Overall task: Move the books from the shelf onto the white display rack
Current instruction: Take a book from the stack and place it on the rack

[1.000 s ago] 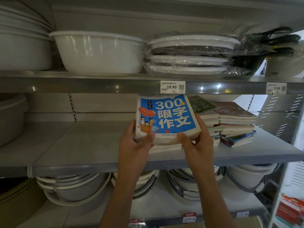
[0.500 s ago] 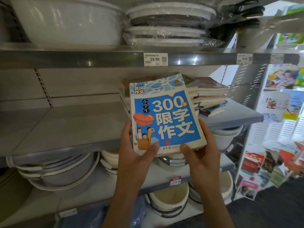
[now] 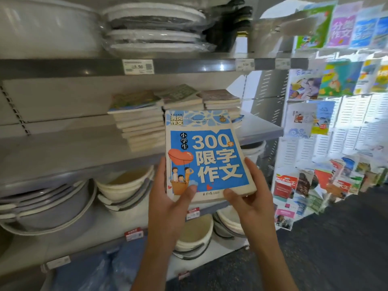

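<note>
Both hands, left hand (image 3: 168,203) and right hand (image 3: 252,201), grasp blue book (image 3: 206,154) at frame centre, thumbs on cover; white display rack (image 3: 346,127) right.

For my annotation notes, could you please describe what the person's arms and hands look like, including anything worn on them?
Both forearms are bare as far as the frame shows: no sleeves, gloves, watch, bracelets or rings are visible. The left hand and right hand each have short, unpainted nails. No markings or coverings show on either arm.

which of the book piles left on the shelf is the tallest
The left pile, the one with the pale page edges facing out, just left of the blue book; the other two piles behind start higher but look shorter.
</note>
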Tool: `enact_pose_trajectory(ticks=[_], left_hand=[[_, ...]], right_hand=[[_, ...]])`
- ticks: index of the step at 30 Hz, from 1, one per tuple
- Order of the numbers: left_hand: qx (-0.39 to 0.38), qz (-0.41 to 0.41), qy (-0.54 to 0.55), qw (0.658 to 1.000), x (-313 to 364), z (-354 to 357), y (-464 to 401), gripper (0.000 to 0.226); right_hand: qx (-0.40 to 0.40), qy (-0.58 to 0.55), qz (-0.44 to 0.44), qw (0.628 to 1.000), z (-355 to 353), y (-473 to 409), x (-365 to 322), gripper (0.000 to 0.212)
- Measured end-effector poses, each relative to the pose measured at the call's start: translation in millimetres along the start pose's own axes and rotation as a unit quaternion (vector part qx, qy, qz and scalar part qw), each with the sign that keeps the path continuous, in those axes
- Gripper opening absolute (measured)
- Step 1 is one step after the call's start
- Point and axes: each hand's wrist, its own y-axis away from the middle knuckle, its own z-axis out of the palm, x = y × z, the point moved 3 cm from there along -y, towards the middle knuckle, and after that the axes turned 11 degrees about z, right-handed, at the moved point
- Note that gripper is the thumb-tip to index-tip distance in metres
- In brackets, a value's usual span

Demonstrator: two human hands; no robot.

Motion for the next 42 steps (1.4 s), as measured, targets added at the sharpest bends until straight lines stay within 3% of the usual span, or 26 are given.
enact_pose_trajectory(ticks=[14,24,37,42], left_hand=[[-0.158,-0.041,0.037,0.986,12.8,196.9,120.2,0.073],[-0.303,-0.022,0.063,0.951,-3.1,345.4,140.4,0.074],[-0.375,0.037,0.118,0.919,-74.6,589.9,78.2,0.096],[-0.408,0.059,0.118,0.903,-102.8,669.6,48.6,0.090]], right_hand=[[0.103,0.107,0.095,0.984,-248.2,69.7,-12.5,0.064],[0.257,0.155,0.041,0.953,-377.9,72.9,-14.1,0.064],[0.351,0.254,-0.033,0.901,-541.2,-52.5,-27.6,0.066],[0.381,0.261,-0.034,0.887,-594.7,-108.2,-28.1,0.066]])
